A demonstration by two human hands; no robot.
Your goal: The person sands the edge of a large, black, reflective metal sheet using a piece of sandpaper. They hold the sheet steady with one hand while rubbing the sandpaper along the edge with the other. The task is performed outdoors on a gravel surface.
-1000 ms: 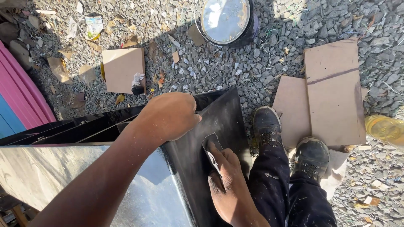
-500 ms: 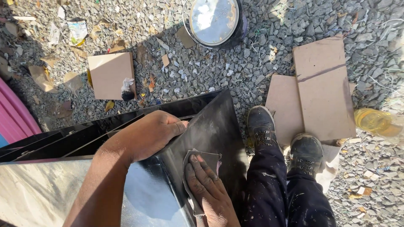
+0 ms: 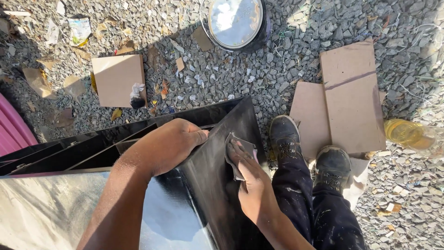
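right hand [image 3: 252,183] slid one cloth [image 3: 236,153] upward.

Gravel ground [image 3: 277,69] with cardboard pieces [image 3: 351,97]

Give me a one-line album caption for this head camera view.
On gravel, the left hand steadies a black metal box while the right hand presses a grey abrasive sheet against its side.
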